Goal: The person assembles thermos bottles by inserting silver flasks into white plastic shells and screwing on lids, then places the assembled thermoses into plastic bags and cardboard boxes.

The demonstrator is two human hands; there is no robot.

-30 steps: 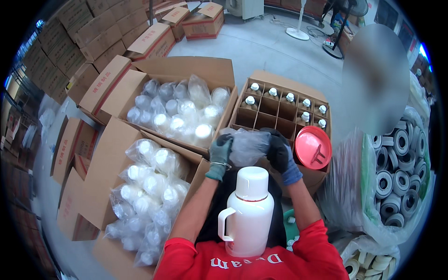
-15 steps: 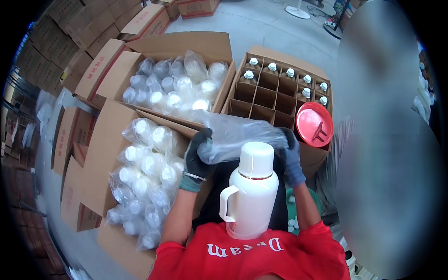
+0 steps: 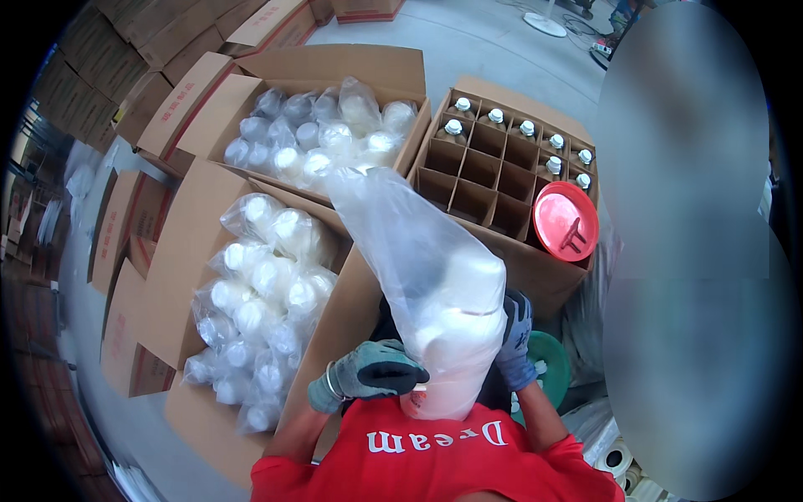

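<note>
A white thermos flask (image 3: 452,360) with a side handle stands upright against my red shirt. A clear plastic bag (image 3: 393,243) now covers its top and most of its body, the loose end trailing up and left. My left hand (image 3: 376,371), in a grey-green glove with dark fingers, is closed on the bag's edge low at the flask's left side. On the other side my right hand (image 3: 514,339), in a blue-grey glove, grips the bag beside the flask; its fingertips are partly hidden.
Two open cartons, a near carton (image 3: 201,259) and a far carton (image 3: 335,63), hold bagged white flasks. A divided carton (image 3: 468,213) has several white-capped bottles and a red dish (image 3: 556,217). A green basin (image 3: 548,368) sits by my right arm. Stacked boxes (image 3: 92,58) stand far left.
The bag, earlier stretched flat between my hands beyond the flask, has come down over it. Both hands have moved down toward me along the flask's sides.
</note>
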